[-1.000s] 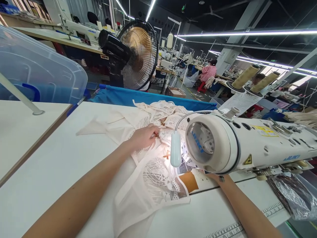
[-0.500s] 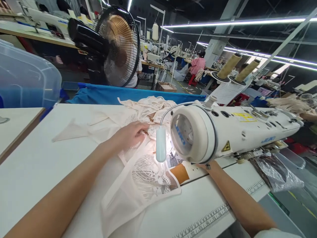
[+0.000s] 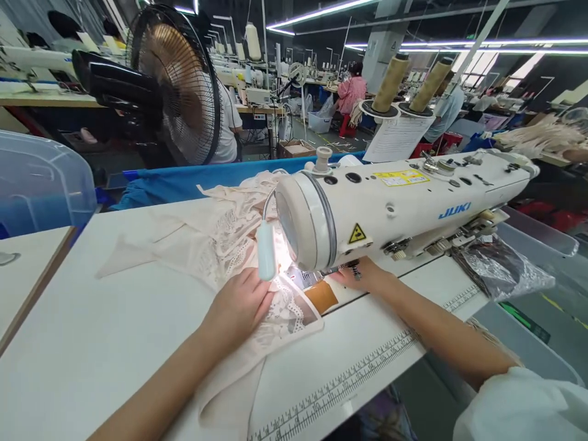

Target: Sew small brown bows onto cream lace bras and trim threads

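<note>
A cream lace garment (image 3: 215,245) lies spread over the white sewing table (image 3: 92,343) and runs under the head of a white JUKI sewing machine (image 3: 399,202). My left hand (image 3: 239,306) rests flat on the lace just left of the lit needle area, fingers stretched out. My right hand (image 3: 362,277) lies on the machine bed under the machine arm, beside a brown patch (image 3: 321,296); its fingertips are hidden by the machine. A small white lamp (image 3: 266,257) on a bendy neck lights the fabric.
A black standing fan (image 3: 169,86) is behind the table with a blue cloth bin (image 3: 184,180) below it. A clear plastic box (image 3: 41,184) stands at left. Two thread cones (image 3: 408,82) rise behind the machine. A plastic bag (image 3: 500,269) lies right. Other workers sit far back.
My left hand has come back from the bunched lace further away to the fabric near the needle and flattened. My right hand has come out from under the machine into view. The camera swung left.
</note>
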`<state>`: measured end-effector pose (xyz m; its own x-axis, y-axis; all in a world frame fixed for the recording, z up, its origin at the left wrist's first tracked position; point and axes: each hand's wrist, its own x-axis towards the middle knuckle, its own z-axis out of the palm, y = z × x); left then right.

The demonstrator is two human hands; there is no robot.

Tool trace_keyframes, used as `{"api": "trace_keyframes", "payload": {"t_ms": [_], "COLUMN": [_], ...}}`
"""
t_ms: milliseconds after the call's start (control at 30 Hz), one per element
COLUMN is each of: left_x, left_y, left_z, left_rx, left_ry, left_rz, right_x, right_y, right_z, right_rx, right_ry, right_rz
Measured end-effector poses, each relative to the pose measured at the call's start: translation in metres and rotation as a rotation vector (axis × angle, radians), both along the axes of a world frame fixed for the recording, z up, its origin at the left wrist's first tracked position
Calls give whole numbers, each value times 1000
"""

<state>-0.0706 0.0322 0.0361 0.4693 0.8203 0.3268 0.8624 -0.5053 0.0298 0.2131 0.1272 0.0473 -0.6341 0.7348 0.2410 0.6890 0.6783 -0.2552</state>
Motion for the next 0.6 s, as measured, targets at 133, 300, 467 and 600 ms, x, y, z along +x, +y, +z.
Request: {"api": "trace_keyframes", "payload": {"t_ms": [133, 300, 467, 600], "left_x": [-1, -1, -3, -9], "left_y": [-5, -3, -1, -3], "left_z": [-4, 1, 4, 5], "left_rx": [126, 185, 103, 7], "left_ry": [59, 44, 20, -39], "left_rz": [-33, -115, -130, -158], "right_x": [6, -28, -77, -95], "right_y": [-47, -95, -100, -106], "right_z": [14, 18, 9, -15], "right_rx": [153, 64, -32, 230], "right_ry": [-82, 18, -49, -83], "right_rz": [61, 154, 115, 175]}}
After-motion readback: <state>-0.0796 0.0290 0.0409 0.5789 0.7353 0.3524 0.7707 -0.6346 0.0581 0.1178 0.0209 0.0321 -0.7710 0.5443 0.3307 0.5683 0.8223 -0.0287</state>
